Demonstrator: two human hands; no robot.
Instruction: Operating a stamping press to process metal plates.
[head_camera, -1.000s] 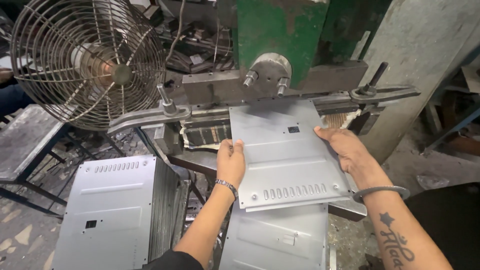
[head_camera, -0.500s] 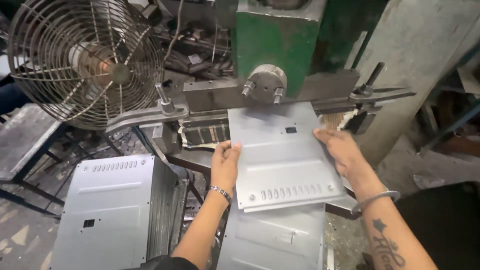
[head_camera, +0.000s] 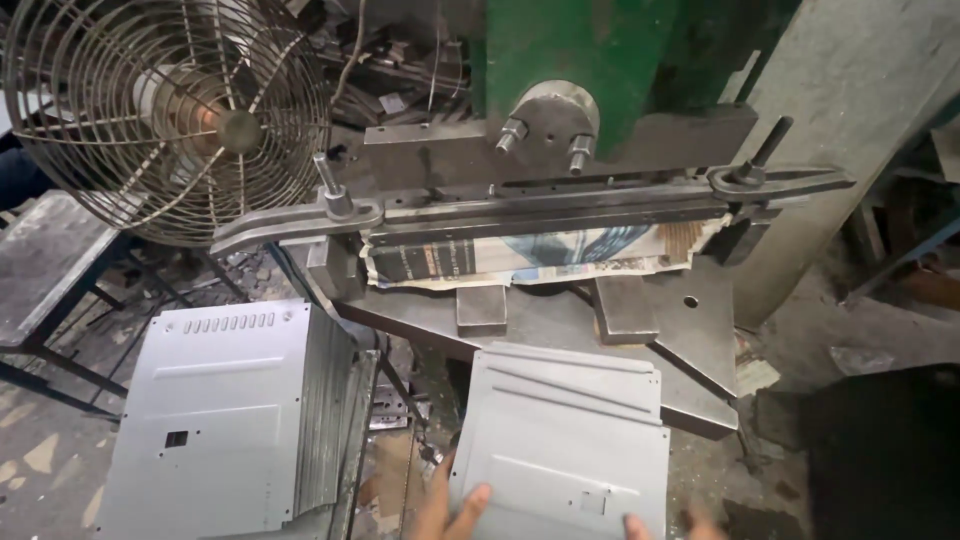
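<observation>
Panel: we see a grey sheet-metal panel (head_camera: 565, 440) lying flat, low in the view, below the press bed (head_camera: 690, 335).
Left hand (head_camera: 450, 510): fingers spread on the panel's lower left edge; grip not closed, touching only.
Right hand (head_camera: 665, 525): we see only fingertips at the panel's lower right edge; we cannot tell its grip.
Stack: grey louvred panels (head_camera: 230, 420) stand just left of the panel.
Press: green machine (head_camera: 570, 50) above, steel clamp bar (head_camera: 520, 210) over printed paper padding (head_camera: 530, 255).
Fan: wire-caged fan (head_camera: 170, 110), upper left.
</observation>
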